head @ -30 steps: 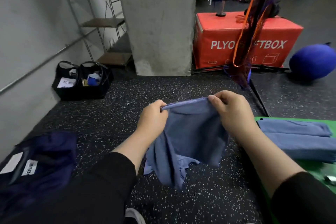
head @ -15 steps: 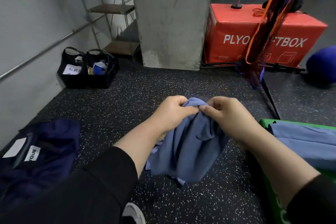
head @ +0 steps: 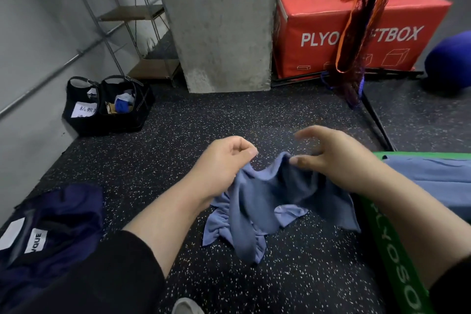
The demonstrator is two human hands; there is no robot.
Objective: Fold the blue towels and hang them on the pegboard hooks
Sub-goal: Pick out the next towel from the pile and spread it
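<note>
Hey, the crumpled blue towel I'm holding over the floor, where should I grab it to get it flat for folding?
Probably by the top hem. The left hand already pinches one end of the blue towel; the right hand holds it only by the thumb, fingers lifted. Come from above and slide along the sagging upper edge toward the right corner, since the rest hangs bunched below.

We list: red plyo box (head: 356,33), concrete pillar (head: 221,23), black tote bags (head: 107,107) by wall, blue ball (head: 451,64), wire shelf (head: 137,33), speckled floor (head: 204,120).
</note>
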